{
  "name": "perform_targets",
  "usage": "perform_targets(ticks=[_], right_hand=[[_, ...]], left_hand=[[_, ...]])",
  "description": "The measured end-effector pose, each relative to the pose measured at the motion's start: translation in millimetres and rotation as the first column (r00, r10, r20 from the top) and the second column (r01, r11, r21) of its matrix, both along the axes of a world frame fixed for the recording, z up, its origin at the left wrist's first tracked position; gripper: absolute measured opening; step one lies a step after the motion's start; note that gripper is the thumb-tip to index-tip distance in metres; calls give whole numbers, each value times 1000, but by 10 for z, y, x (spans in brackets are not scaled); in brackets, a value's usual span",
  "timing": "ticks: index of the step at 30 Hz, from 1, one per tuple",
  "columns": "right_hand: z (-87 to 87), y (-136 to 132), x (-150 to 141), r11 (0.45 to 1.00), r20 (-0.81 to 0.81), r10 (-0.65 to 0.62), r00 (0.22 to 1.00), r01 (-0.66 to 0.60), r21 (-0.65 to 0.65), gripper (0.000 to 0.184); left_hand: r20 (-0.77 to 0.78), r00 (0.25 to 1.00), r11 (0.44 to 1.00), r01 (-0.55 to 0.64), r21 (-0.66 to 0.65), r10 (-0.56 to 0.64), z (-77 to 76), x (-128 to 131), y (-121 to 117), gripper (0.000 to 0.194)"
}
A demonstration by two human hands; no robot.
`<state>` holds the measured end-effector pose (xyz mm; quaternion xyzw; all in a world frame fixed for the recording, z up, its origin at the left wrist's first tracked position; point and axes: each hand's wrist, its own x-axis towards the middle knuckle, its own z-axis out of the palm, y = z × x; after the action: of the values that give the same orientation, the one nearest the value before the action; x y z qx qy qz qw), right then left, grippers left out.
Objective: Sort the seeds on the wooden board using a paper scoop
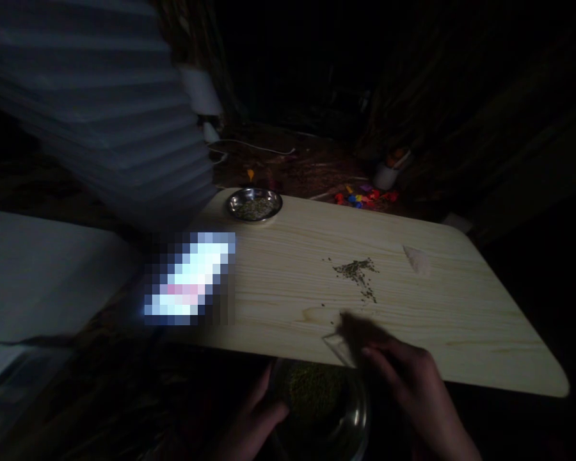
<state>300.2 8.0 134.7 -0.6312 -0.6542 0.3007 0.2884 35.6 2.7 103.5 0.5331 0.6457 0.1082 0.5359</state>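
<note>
My left hand point(256, 419) is closed on the left rim of a metal bowl point(360, 419), thumb over the edge. Small greenish grains or seeds point(312, 390) fill much of this bowl, which sits just below the table's near edge. My right hand point(413, 371) hovers by that edge, above the bowl's right side. Its thumb and forefinger come together at a dark, blurred shape point(360, 333) with a thin pale outline beside it; I cannot make out what it is. Beyond it, a scattered patch of dark seeds point(358, 270) lies on the tabletop.
The pale wood-grain table point(278, 301) bears a shallow metal dish point(254, 205) of seeds at its far left corner and a small pale scrap point(416, 259) at right. A bright pixelated screen point(192, 275) stands at left. Coloured toys point(365, 197) lie on the floor behind.
</note>
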Motion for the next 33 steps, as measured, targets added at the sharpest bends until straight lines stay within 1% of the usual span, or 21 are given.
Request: perform_targets(ticks=[2, 3, 5, 8, 11, 16, 19, 21, 22, 26, 28, 30, 31, 33], right_hand=[[20, 25, 108, 993, 35, -113, 993, 113, 19, 30], [31, 40, 157, 988, 58, -150, 987, 148, 30, 30], [42, 69, 232, 982, 100, -189, 977, 186, 43, 32], [13, 90, 273, 975, 105, -221, 970, 216, 59, 33], [-52, 78, 238, 974, 84, -221, 972, 216, 63, 34], [-111, 37, 158, 981, 48, -193, 980, 191, 44, 34], [-89, 1, 187, 981, 38, -195, 980, 195, 20, 32], [-61, -41, 229, 976, 46, -220, 974, 220, 7, 31], [-47, -67, 248, 973, 52, -230, 972, 230, 3, 30], [-24, -179, 271, 977, 68, -208, 976, 210, -21, 30], [-34, -215, 261, 981, 70, -188, 980, 190, -37, 29], [-54, -228, 262, 983, 75, -179, 981, 182, -38, 29], [-66, -225, 270, 983, 80, -179, 981, 182, -33, 29], [-88, -208, 301, 981, 94, -189, 978, 191, -18, 30]], left_hand=[[-105, 994, 999, 31, 7, -30, 1, 23, -7, 66], [-130, 990, 998, 53, 18, -50, -3, 39, -13, 67], [-161, 983, 995, 93, 30, -87, -25, 70, -29, 69], [-150, 985, 995, 90, 51, -81, -89, 97, -57, 70], [-88, 994, 997, 64, 51, -59, -128, 117, -67, 68], [38, 997, 998, 61, 20, -62, -48, 176, -37, 65], [-43, 997, 998, 62, 32, -60, -41, 178, -35, 65], [-98, 994, 998, 55, 17, -53, -89, 163, -48, 65], [-99, 994, 999, 48, 9, -47, -125, 154, -58, 65], [-41, 998, 997, 59, 48, -57, -244, 137, -91, 66], [-66, 996, 995, 71, 72, -66, -251, 139, -93, 67], [-96, 992, 994, 86, 67, -80, -232, 140, -88, 68], [-80, 993, 995, 87, 54, -83, -221, 138, -86, 68], [38, 997, 996, 72, 47, -74, -214, 130, -88, 69]])
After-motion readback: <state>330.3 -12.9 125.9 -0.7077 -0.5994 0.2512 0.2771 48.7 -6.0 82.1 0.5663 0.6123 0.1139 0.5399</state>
